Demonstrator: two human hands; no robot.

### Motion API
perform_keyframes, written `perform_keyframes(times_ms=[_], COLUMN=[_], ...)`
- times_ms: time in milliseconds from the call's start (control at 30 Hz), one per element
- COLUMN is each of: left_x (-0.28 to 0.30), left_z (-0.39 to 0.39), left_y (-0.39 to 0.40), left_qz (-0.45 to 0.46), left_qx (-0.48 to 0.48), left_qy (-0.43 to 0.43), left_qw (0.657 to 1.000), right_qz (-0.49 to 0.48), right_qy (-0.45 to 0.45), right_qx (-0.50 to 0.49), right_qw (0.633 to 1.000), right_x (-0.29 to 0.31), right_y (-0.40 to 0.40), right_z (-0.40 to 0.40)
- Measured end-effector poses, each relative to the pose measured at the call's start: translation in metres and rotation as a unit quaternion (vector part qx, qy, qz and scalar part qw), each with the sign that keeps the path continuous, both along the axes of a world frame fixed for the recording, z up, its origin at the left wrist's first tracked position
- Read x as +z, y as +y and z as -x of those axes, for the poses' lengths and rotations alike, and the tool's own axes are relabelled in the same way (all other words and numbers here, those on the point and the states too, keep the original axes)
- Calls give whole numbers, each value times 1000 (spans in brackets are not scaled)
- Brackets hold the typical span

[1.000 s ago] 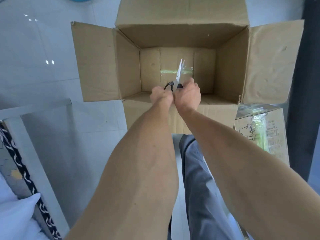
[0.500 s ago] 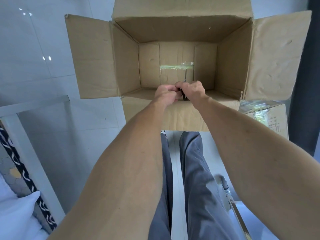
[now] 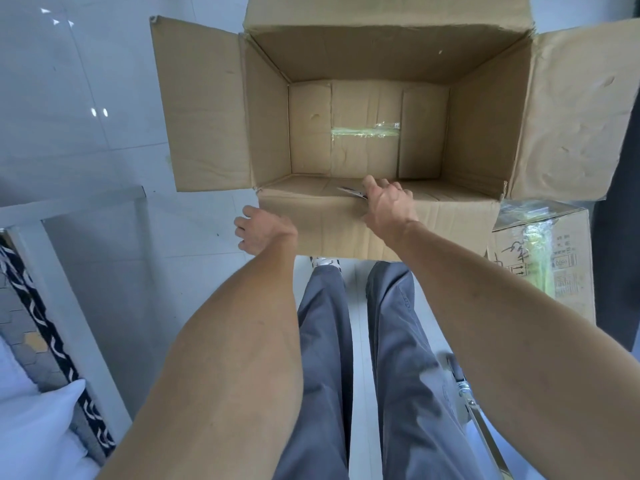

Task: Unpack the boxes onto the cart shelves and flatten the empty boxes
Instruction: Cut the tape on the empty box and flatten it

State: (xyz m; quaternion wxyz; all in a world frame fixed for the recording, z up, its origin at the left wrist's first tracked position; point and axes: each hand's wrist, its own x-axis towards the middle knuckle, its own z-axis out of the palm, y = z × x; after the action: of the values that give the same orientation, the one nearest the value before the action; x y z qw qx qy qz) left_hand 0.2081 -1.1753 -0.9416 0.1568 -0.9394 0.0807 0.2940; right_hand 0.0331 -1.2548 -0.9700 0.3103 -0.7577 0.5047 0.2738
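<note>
Box (image 3: pixel 367 133) sits open on the floor ahead of my legs, flaps spread, tape (image 3: pixel 363 129) across its bottom. My right hand (image 3: pixel 388 206) grips scissors (image 3: pixel 351 192) at the near flap. Left hand (image 3: pixel 263 230) hangs beside it, fingers loosely curled, holding nothing.

We see a plain tan corrugated cardboard box (image 3: pixel 367 98) with a strip of yellowish-green clear tape (image 3: pixel 365 130) across its floor. Beside it, a second brown cardboard carton (image 3: pixel 543 261) bears black printed marks and a greenish tape band. Our loose trousers (image 3: pixel 363 358) are slate grey. The glossy tiled floor (image 3: pixel 86 98) is pale blue-white. At our left, a black strip with a white wavy pattern (image 3: pixel 38 320) borders a white pillow (image 3: pixel 38 434).
</note>
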Motion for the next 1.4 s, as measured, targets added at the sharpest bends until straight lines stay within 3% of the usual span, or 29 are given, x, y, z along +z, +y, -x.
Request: perform_keyframes(times_ms=[100,267,400,467,533,667,833,900,933,967,1067,1133,1200,1300,1400], left_x=[0,5,12,16,19,18,26,31,34,37,39,32,19,7,12], left_z=[-4,-7,-12,-15,-17,-22,-64,-103,-120,-137,-145,-121,-89,-30,25], left_y=[14,46,63,60,51,25,10,3,-6,-15,-52,-63,-56,-27,-15], left_qz=[1,-12,20,40,74,156,258,284,295,297,231,185,145,84,136], left_qx=[-6,74,200,248,287,305,333,376,395,392,294,216,139,133,128], left_qy=[15,20,37,57,77,113,7,-30,-34,-26,64,109,125,247,279], left_qw=[1000,997,979,966,952,933,907,882,869,870,925,952,972,956,942], right_qz=[26,105,54,13,-35,-170,-325,-345,-345,-342,-333,-295,-215,-108,82], right_qy=[35,-50,-121,-175,-240,-350,-445,-437,-426,-413,-389,-345,-242,-78,26], right_qx=[39,-71,-118,-195,-332,-578,-679,-715,-727,-738,-766,-791,-812,-796,-733], right_qw=[998,991,984,965,912,718,485,423,413,408,389,409,485,591,675], right_x=[-5,7,42,64,82,98,84,73,67,60,51,49,45,38,47], right_y=[1,-10,-75,-114,-143,-147,-81,-59,-50,-42,-24,-16,-11,-3,-1], right_z=[-10,-16,-40,-58,-68,-61,-49,-48,-46,-45,-56,-71,-77,-56,-27])
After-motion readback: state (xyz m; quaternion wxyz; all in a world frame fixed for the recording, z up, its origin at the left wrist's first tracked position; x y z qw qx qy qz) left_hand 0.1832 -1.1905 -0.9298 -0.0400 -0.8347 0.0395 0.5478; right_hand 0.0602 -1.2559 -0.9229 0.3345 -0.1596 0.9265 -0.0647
